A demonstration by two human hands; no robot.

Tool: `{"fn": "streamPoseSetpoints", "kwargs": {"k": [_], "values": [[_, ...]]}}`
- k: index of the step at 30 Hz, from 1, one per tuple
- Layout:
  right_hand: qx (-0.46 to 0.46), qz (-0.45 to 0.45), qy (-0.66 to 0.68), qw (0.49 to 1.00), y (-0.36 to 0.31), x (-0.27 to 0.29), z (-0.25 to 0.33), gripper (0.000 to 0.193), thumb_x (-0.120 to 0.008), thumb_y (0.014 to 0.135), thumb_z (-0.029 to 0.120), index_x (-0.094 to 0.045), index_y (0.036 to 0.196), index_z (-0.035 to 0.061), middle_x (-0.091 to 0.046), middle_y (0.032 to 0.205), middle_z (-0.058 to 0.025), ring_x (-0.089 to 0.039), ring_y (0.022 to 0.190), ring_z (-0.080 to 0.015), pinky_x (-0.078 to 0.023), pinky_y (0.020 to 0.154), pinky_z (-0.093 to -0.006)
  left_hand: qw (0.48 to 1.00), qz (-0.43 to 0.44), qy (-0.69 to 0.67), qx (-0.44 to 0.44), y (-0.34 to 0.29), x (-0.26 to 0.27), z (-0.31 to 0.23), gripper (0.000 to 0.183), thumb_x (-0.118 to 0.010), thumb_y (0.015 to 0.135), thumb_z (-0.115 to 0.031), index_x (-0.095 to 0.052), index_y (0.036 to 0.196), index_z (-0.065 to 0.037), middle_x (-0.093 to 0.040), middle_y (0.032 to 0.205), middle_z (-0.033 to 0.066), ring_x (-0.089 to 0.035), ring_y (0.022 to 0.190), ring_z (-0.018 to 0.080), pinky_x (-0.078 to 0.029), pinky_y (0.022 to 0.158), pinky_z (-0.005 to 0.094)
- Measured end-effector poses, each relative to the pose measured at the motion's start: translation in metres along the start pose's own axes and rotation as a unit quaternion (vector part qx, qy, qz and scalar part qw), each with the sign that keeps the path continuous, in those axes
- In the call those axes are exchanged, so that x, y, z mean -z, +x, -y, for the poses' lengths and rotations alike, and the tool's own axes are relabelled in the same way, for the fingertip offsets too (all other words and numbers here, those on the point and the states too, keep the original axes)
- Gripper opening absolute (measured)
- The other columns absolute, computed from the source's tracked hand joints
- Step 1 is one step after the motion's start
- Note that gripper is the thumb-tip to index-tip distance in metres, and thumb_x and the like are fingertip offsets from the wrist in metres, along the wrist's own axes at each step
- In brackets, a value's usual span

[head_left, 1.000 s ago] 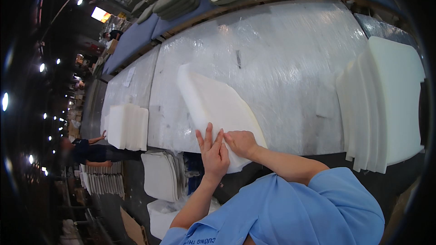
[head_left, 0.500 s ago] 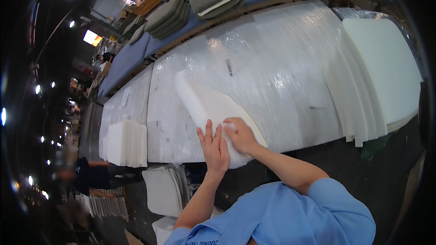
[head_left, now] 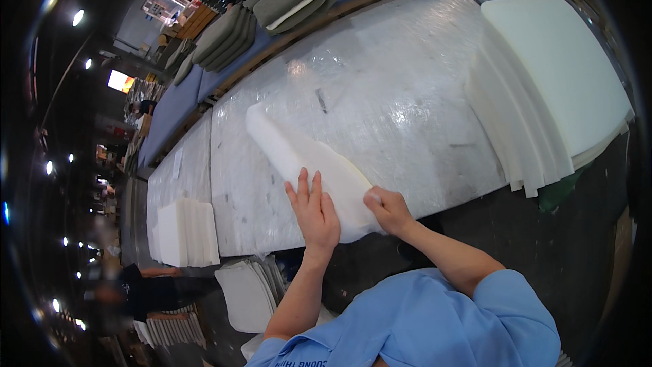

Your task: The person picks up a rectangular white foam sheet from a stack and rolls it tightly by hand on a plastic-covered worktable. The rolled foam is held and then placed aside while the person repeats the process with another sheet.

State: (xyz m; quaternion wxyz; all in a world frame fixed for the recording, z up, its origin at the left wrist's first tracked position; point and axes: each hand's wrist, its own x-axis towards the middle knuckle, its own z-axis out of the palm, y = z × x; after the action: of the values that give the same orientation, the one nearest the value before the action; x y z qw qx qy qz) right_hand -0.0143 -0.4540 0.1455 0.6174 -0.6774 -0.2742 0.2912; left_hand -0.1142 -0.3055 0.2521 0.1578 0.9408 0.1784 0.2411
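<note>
Head view, left to right: a small white stack [head_left: 189, 232] stands on the plastic-wrapped table [head_left: 401, 61]. The left hand [head_left: 316, 214] lies open, fingers spread, on the white pad [head_left: 329, 166], which rests on the table, its near end at the table's front edge. The right hand [head_left: 390, 211], formerly beside the left, is now displaced rightward, closed on the pad's right edge. A taller white stack [head_left: 560, 71] stands far right.

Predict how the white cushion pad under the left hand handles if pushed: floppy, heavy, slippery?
Probably pliant: the white cushion pad has soft-looking, rounded edges. Likely light for its size, given its fluffy-looking, wadded surface. May slide fairly easily, as the plastic wrap beneath looks glossy.
</note>
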Motion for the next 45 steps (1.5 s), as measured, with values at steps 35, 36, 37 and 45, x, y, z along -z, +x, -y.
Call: {"fn": "streamPoseSetpoints", "kwargs": {"k": [35,36,37,45], "values": [[0.119,0.006,-0.025,0.993,0.027,-0.004,0.000,0.032,-0.052,0.106,0.038,-0.064,0.114,0.0102,-0.071,0.099,-0.0215,-0.068,0.094,-0.0425,-0.052,0.085,-0.0493,0.968,0.212,0.066,-0.119,0.026,0.011,-0.002,0.067,-0.070,0.091,-0.038,-0.055,0.144,0.000,-0.042,0.160,0.0218,-0.020,0.155,0.0515,-0.009,0.123,0.0687],[0.094,0.011,-0.049,0.994,0.039,-0.006,-0.010,0.031,-0.052,0.106,0.036,-0.065,0.114,0.0091,-0.071,0.099,-0.0210,-0.068,0.095,-0.0419,-0.052,0.086,-0.0487,0.970,0.200,0.060,-0.122,0.031,0.013,0.002,0.066,-0.069,0.092,-0.037,-0.055,0.144,0.000,-0.043,0.159,0.0221,-0.021,0.154,0.0515,-0.009,0.122,0.0691],[0.073,0.019,-0.077,0.994,0.053,-0.004,-0.023,0.030,-0.053,0.105,0.035,-0.065,0.113,0.0081,-0.071,0.099,-0.0204,-0.069,0.096,-0.0414,-0.052,0.087,-0.0480,0.968,0.202,0.044,-0.139,0.036,0.014,0.000,0.062,-0.066,0.094,-0.031,-0.054,0.145,0.001,-0.044,0.159,0.0236,-0.022,0.155,0.0499,-0.012,0.124,0.0634],[-0.028,0.018,0.088,0.996,0.125,0.015,-0.001,0.036,-0.059,0.103,0.023,-0.068,0.131,0.0030,-0.075,0.112,-0.0118,-0.069,0.099,-0.0202,-0.054,0.092,-0.0360,0.836,-0.039,-0.460,0.295,0.023,-0.033,0.063,0.064,-0.045,0.110,-0.041,-0.028,0.165,-0.013,-0.032,0.168,0.0154,-0.026,0.155,0.0347,-0.022,0.126,0.0433]]}}
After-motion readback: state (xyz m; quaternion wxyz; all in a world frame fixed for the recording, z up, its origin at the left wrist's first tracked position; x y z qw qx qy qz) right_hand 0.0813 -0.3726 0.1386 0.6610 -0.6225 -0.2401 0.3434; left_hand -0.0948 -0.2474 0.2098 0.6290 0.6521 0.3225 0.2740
